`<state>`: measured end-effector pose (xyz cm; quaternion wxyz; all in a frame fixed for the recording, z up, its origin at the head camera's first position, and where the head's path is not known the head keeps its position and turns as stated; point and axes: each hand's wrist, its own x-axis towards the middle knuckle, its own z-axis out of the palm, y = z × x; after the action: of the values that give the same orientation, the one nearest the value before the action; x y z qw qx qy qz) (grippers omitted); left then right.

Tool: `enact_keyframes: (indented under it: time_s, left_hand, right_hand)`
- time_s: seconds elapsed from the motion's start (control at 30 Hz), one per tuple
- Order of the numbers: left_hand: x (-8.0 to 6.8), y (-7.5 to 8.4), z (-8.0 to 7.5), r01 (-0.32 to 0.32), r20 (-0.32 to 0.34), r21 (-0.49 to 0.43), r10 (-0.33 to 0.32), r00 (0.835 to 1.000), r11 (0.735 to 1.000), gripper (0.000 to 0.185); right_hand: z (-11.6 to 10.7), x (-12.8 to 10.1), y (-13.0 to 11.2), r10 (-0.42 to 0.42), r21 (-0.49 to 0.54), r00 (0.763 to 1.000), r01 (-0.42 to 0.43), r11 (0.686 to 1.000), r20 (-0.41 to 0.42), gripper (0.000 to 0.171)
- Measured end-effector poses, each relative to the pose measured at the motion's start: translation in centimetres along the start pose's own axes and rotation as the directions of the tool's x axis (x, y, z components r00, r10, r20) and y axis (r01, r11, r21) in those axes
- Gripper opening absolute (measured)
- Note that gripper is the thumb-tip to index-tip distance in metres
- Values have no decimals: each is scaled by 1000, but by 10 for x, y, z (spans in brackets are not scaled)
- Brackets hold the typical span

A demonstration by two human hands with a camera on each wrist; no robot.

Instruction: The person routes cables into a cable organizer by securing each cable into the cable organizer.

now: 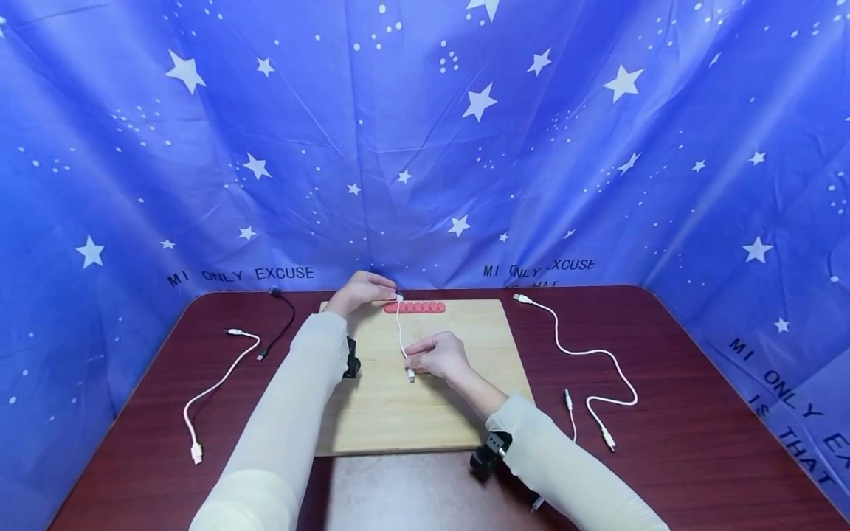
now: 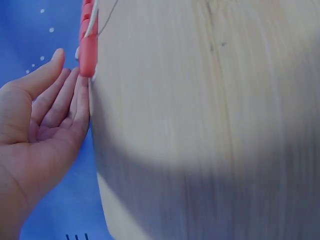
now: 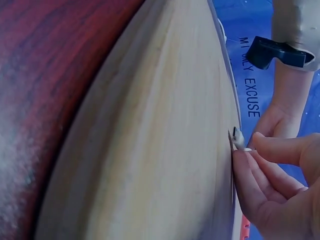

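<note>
A short white USB cable (image 1: 400, 328) runs down over a light wooden board (image 1: 425, 420), crossing a red cable holder (image 1: 415, 307) at its far edge. My right hand (image 1: 440, 355) pinches the cable near its lower plug (image 3: 238, 138) between thumb and fingertips. At the far edge, my left hand (image 1: 361, 291) is beside the holder's left end, near the cable's upper plug (image 1: 399, 296). In the left wrist view, the left hand (image 2: 47, 117) has its thumb apart from its extended fingers, whose tips reach behind the holder (image 2: 88, 55).
To the left on the dark red table (image 1: 146, 457) lie a white cable (image 1: 219, 383) and a black cable (image 1: 287, 324). A long white cable (image 1: 591, 352) curves on the right, with another white cable (image 1: 569, 409) partly under my right sleeve. A starry blue curtain (image 1: 425, 147) stands behind.
</note>
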<state>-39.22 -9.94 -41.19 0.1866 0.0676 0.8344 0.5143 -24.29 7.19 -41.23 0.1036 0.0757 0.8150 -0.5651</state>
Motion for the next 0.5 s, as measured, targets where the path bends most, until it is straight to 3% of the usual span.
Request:
enact_keyframes:
  time_s: [0.27,0.5]
  left_hand:
    - [-11,4,-5,2,1,-142,-2,1000,990,41]
    - [-22,7,0,25,-30,-235,-33,999,972,41]
  right_hand:
    - [-3,-9,-1,-32,-33,999,32,999,-2,19]
    - [-15,-15,3,-27,79,998,22,997,53,26]
